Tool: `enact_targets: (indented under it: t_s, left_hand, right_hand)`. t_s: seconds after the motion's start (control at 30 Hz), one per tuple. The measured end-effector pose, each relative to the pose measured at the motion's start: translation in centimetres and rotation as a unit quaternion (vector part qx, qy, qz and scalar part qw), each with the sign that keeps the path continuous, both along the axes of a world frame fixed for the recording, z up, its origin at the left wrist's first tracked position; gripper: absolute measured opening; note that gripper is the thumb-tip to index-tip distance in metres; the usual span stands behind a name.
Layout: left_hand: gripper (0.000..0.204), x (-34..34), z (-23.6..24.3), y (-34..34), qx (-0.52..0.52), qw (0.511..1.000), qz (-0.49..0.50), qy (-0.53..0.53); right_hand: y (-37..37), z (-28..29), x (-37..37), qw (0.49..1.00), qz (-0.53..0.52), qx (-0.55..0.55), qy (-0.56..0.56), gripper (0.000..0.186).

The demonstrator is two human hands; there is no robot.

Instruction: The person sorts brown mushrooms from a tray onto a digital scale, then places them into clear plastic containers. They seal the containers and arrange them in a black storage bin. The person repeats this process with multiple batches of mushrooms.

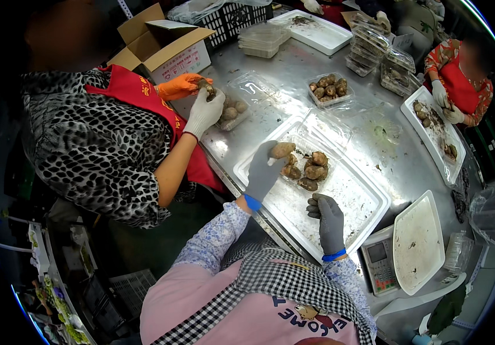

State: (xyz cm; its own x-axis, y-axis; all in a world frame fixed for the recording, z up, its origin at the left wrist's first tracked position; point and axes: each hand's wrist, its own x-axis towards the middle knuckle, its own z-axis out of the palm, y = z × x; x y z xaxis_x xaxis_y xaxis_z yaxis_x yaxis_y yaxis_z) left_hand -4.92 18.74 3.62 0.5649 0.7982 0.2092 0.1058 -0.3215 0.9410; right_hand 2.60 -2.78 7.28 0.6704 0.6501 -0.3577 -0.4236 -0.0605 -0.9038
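Note:
My left hand (263,174), in a grey glove with a blue cuff band, grips a brown taro (282,150) between thumb and fingers. It is held at the left side of a clear plastic box (329,175), where several more taros (315,172) lie. That box stands in a large white tray (368,198) scattered with dirt crumbs. Over the tray's near side, my right hand (329,221), gloved the same way, has loosely bent fingers and nothing visible in it. A clear lid (331,129) sits beyond the box.
At left, a co-worker in a red apron handles a taro over another clear box (231,118). A filled box (328,90) stands farther off. A scale (381,264) with a white pan (419,241) is at right. Stacked boxes (365,46) and a carton (170,54) stand behind.

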Motion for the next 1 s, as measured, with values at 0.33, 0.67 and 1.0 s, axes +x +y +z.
enact_targets:
  t_s: [0.33, 0.67, 1.0]
  left_hand:
    - [0.045, 2.3, -2.0, 4.1, 0.262, 0.957, 0.076, 0.094]
    - [0.036, 7.4, 2.2, -2.5, 0.302, 0.909, -0.224, 0.180]
    - [0.017, 5.8, -1.4, -0.2, 0.206, 0.974, -0.097, 0.021]
  right_hand:
    - [-1.2, -1.7, 1.4, 0.999, -0.025, -0.021, -0.005, 0.030]
    - [-0.7, -3.0, 1.0, 1.000, 0.001, -0.009, 0.008, 0.029]
    - [-3.4, -3.3, 1.6, 0.998, -0.034, -0.047, -0.008, 0.030]
